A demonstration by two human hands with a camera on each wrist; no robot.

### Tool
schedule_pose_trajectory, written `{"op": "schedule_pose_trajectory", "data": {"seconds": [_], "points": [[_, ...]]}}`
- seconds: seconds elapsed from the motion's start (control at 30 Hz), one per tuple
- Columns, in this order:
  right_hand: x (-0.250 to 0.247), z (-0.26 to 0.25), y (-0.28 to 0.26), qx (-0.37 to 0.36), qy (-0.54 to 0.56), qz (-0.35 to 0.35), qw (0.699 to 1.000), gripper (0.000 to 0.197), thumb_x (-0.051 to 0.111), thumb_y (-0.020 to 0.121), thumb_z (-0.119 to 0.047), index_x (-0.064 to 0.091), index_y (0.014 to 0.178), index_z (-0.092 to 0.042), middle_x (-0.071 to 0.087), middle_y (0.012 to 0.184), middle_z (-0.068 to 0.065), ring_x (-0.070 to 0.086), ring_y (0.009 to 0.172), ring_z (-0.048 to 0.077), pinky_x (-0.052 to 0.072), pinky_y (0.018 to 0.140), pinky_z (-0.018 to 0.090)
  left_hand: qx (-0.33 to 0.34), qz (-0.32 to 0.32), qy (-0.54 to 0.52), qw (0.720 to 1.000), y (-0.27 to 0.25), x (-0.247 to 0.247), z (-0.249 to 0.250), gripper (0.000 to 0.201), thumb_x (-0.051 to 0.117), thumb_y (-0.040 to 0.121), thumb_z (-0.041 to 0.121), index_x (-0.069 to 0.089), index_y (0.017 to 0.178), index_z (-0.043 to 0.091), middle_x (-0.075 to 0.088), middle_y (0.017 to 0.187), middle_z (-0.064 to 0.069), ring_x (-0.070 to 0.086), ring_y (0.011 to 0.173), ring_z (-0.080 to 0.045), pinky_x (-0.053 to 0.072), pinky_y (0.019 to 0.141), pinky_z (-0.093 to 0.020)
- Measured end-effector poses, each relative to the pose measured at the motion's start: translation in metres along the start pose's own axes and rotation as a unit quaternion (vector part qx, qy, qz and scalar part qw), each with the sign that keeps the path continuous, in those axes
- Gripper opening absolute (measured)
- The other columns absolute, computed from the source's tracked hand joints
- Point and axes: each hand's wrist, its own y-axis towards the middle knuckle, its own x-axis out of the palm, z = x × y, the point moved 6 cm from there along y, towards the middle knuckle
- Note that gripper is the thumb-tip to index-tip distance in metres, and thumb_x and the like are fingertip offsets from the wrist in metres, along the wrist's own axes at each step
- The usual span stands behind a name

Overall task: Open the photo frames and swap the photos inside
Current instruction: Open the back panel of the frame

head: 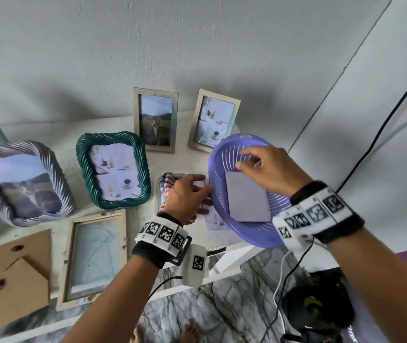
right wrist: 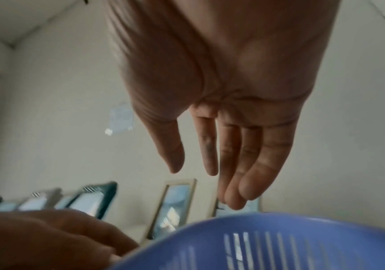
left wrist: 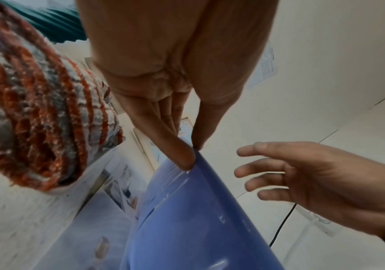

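A purple slotted basket (head: 252,237) (left wrist: 198,219) (right wrist: 279,224) is tilted over the table's right end. A grey sheet (head: 247,199) lies inside it, blank side up. My left hand (head: 203,191) (left wrist: 192,155) pinches the basket's left rim between thumb and fingers. Above the basket, my right hand (head: 247,159) (left wrist: 256,169) (right wrist: 198,175) hovers with straight fingers and holds nothing. An open wooden frame (head: 96,256) lies face down at the front left. Its brown backing board (head: 19,276) lies beside it. A loose photo (head: 213,220) lies partly under the basket.
A green twisted frame (head: 113,169) and a grey-white twisted frame (head: 21,181) lie on the white table. Two wooden frames (head: 156,120) (head: 213,121) lean on the wall. A striped cloth (head: 170,181) (left wrist: 36,118) sits left of the basket. Cables (head: 284,280) hang past the table's right edge.
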Motion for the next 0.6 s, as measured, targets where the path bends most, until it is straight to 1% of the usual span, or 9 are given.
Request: {"op": "schedule_pose_trajectory", "data": {"seconds": [0.07, 0.17, 0.23, 0.3, 0.33, 0.4, 0.43, 0.5, 0.6], "points": [[0.001, 0.01, 0.028, 0.014, -0.053, -0.038, 0.998, 0.039, 0.066, 0.088, -0.033, 0.063, 0.122, -0.015, 0.07, 0.102, 0.006, 0.062, 0.098, 0.024, 0.045, 0.087, 0.031, 0.004, -0.005, 0.004, 1.0, -0.001, 0.0, 0.001, 0.036, 0.066, 0.091, 0.015, 0.056, 0.125, 0.007, 0.072, 0.083, -0.008, 0.071, 0.064, -0.016, 0.059, 0.054, -0.032], [0.031, 0.027, 0.059, 0.022, -0.164, -0.145, 0.976, 0.054, 0.074, 0.081, -0.037, 0.058, 0.128, -0.014, 0.064, 0.115, 0.007, 0.058, 0.111, 0.028, 0.042, 0.085, 0.029, 0.007, -0.003, 0.008, 1.0, -0.001, -0.001, 0.002, 0.036, 0.066, 0.091, 0.014, 0.057, 0.125, 0.005, 0.072, 0.081, -0.007, 0.071, 0.063, -0.015, 0.059, 0.054, -0.031], [0.059, 0.042, 0.07, 0.045, -0.221, -0.23, 0.947, 0.069, 0.081, 0.073, -0.04, 0.054, 0.129, -0.011, 0.061, 0.122, 0.007, 0.057, 0.114, 0.028, 0.044, 0.089, 0.031, 0.011, -0.009, 0.015, 1.0, -0.002, -0.001, 0.002, 0.037, 0.067, 0.091, 0.015, 0.056, 0.126, 0.004, 0.073, 0.082, -0.008, 0.072, 0.066, -0.018, 0.059, 0.055, -0.033], [0.082, 0.054, 0.075, 0.061, -0.258, -0.285, 0.921, 0.077, 0.086, 0.062, -0.047, 0.057, 0.123, -0.011, 0.063, 0.119, 0.006, 0.06, 0.107, 0.028, 0.05, 0.091, 0.035, 0.015, -0.016, 0.018, 1.0, -0.002, 0.0, 0.003, 0.038, 0.067, 0.091, 0.015, 0.056, 0.126, 0.005, 0.073, 0.084, -0.01, 0.073, 0.07, -0.02, 0.059, 0.055, -0.033], [0.089, 0.058, 0.078, 0.059, -0.274, -0.292, 0.914, 0.079, 0.087, 0.056, -0.051, 0.059, 0.119, -0.012, 0.064, 0.114, 0.006, 0.063, 0.101, 0.028, 0.052, 0.089, 0.037, 0.017, -0.018, 0.019, 1.0, -0.002, 0.0, 0.003, 0.038, 0.067, 0.091, 0.016, 0.056, 0.126, 0.006, 0.073, 0.084, -0.01, 0.073, 0.07, -0.021, 0.059, 0.055, -0.033], [0.098, 0.065, 0.085, 0.042, -0.298, -0.273, 0.914, 0.079, 0.087, 0.049, -0.057, 0.062, 0.112, -0.016, 0.063, 0.107, 0.004, 0.064, 0.093, 0.027, 0.054, 0.084, 0.038, 0.018, -0.019, 0.02, 0.999, -0.002, -0.001, 0.004, 0.038, 0.067, 0.091, 0.016, 0.056, 0.126, 0.007, 0.073, 0.085, -0.011, 0.073, 0.072, -0.022, 0.059, 0.056, -0.033], [0.1, 0.068, 0.087, 0.035, -0.304, -0.256, 0.917, 0.078, 0.087, 0.047, -0.057, 0.061, 0.11, -0.018, 0.062, 0.107, 0.004, 0.064, 0.093, 0.028, 0.054, 0.084, 0.038, 0.018, -0.019, 0.02, 0.999, -0.002, -0.001, 0.004, 0.037, 0.067, 0.091, 0.016, 0.057, 0.126, 0.007, 0.073, 0.085, -0.011, 0.073, 0.072, -0.023, 0.059, 0.056, -0.033], [0.102, 0.07, 0.089, 0.026, -0.305, -0.234, 0.923, 0.08, 0.087, 0.046, -0.055, 0.059, 0.112, -0.021, 0.059, 0.112, 0.005, 0.061, 0.099, 0.03, 0.053, 0.087, 0.04, 0.019, -0.017, 0.021, 0.999, -0.001, -0.001, 0.004, 0.037, 0.067, 0.091, 0.015, 0.057, 0.126, 0.006, 0.074, 0.084, -0.011, 0.073, 0.071, -0.024, 0.059, 0.055, -0.033], [0.101, 0.07, 0.089, 0.024, -0.296, -0.209, 0.932, 0.083, 0.088, 0.051, -0.049, 0.055, 0.12, -0.019, 0.061, 0.115, 0.008, 0.06, 0.105, 0.032, 0.051, 0.088, 0.039, 0.021, -0.018, 0.025, 0.999, -0.001, -0.001, 0.003, 0.038, 0.067, 0.091, 0.016, 0.057, 0.126, 0.006, 0.074, 0.082, -0.01, 0.073, 0.071, -0.025, 0.06, 0.057, -0.037]]}}
